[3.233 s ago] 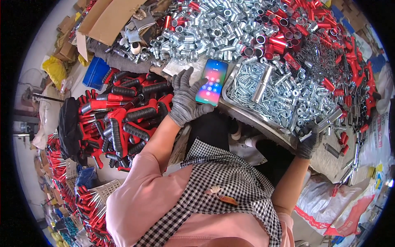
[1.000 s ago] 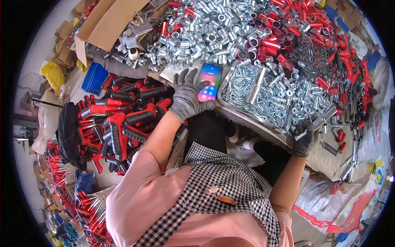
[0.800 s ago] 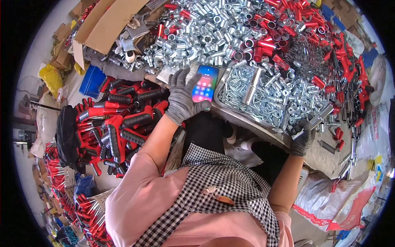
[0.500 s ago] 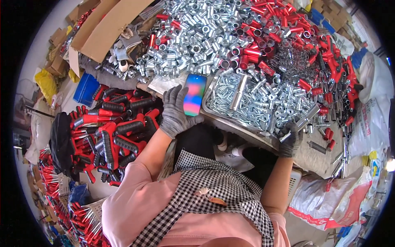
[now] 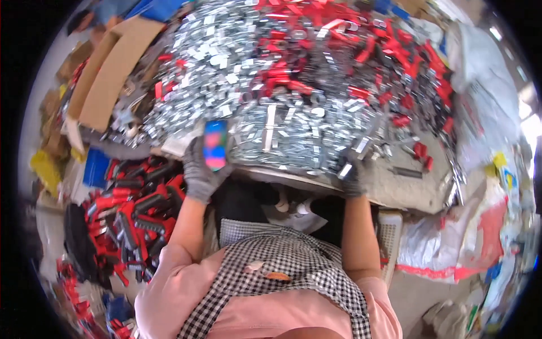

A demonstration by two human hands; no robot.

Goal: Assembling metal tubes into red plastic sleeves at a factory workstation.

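My left hand (image 5: pixel 202 172), in a grey glove, lies at the near left part of the table with its fingers stretched along a smartphone (image 5: pixel 215 144). The thumb is apart from them, by the phone's lower end. The phone's lit screen shows blurred colours. At the table's front edge, my gloved right hand (image 5: pixel 354 174) has its fingers curled round a small silvery metal part (image 5: pixel 345 170). A silvery tube (image 5: pixel 362 145) shows by its fingertips; motion blur hides whether it is gripped too. Between the hands is a metal tray (image 5: pixel 248 167) of screws.
Silvery sleeves (image 5: pixel 212 62) and red tubes (image 5: pixel 293 85) are heaped behind. Red-and-black handled tools (image 5: pixel 138 209) are piled at left, near a cardboard box (image 5: pixel 116 79). White sacks (image 5: pixel 446 243) stand at right. Another person (image 5: pixel 84 21) shows at the far left.
The view has swung, so table and hands appear further left and the picture is smeared. My left hand stays beside the phone, my right by the front edge. A person now shows at far left.
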